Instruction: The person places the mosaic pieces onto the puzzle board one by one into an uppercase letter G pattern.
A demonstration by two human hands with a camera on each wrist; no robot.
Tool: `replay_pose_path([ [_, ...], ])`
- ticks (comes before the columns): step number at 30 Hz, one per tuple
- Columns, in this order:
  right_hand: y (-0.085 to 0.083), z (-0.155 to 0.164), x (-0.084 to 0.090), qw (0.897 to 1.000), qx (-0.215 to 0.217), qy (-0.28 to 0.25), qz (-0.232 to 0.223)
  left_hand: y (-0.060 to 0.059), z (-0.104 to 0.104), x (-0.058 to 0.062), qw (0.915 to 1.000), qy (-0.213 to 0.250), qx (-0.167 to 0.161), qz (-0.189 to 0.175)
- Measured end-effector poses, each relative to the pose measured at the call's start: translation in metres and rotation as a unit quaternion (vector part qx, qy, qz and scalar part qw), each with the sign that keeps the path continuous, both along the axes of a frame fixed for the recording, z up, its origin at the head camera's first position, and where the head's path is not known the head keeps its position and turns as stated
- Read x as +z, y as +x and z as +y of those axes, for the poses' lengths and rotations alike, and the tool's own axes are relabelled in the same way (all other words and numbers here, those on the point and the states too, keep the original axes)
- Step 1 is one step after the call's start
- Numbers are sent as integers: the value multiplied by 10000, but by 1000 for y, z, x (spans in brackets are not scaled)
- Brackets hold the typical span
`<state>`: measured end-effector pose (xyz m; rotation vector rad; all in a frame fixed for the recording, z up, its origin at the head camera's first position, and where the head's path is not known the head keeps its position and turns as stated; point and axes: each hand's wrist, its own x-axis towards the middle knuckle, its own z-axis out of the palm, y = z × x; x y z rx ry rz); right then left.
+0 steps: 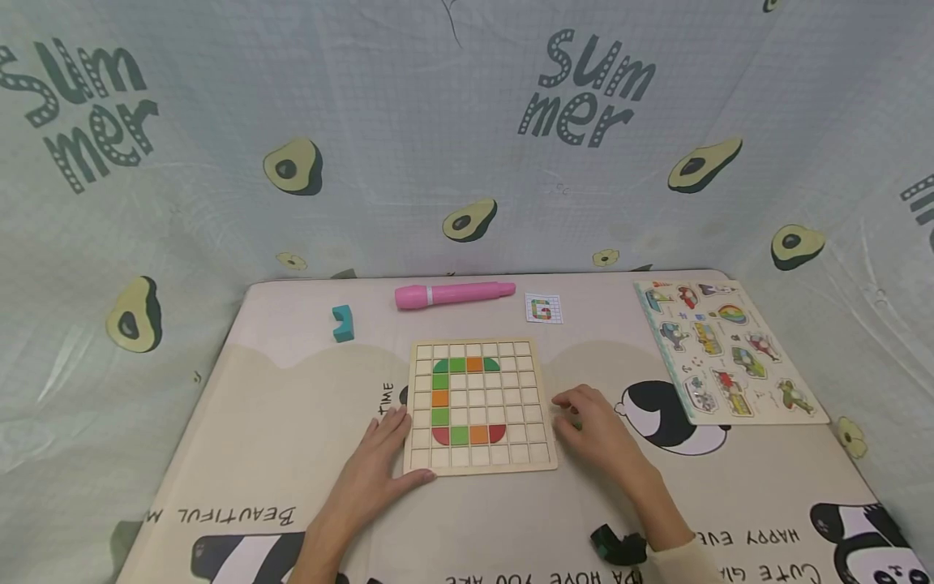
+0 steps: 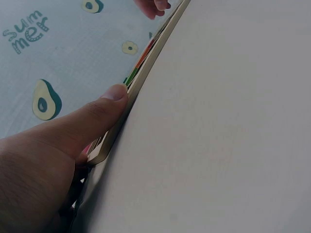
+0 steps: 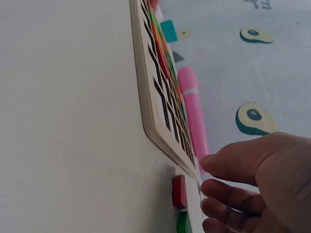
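A wooden grid board point(image 1: 481, 470) lies flat in the middle of the table. Green, orange and red tiles sit in its cells, forming a C shape. My left hand point(image 1: 374, 469) rests at the board's near-left corner, fingers along the left side and thumb point(image 2: 115, 92) on the front edge. Just off the board's right side, my right hand point(image 1: 597, 431) hovers low with bent fingers and a gap below the thumb. Close to its fingertips, a red tile point(image 3: 179, 191) and a green tile point(image 3: 183, 222) lie on the table. In the head view that hand mostly hides them.
Behind the board are a pink stick-shaped object point(image 1: 467, 294), a small pattern card point(image 1: 544, 309) and a teal notched block point(image 1: 344, 324). A picture puzzle board point(image 1: 730, 353) lies at right. A black object point(image 1: 617, 545) shows beside my right wrist. Printed cloth hangs around the table.
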<state>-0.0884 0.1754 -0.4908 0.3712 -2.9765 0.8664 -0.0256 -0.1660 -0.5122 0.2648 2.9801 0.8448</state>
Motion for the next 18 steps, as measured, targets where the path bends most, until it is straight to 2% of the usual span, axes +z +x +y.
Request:
replay_pose_path([
  [6,2,15,0,9997,-81,122,-172,-1,1,0,10000,-5,-10,-4],
  [18,7,44,-3,9991,214,291,-215,-1,2,2,10000,-15,10,-37],
])
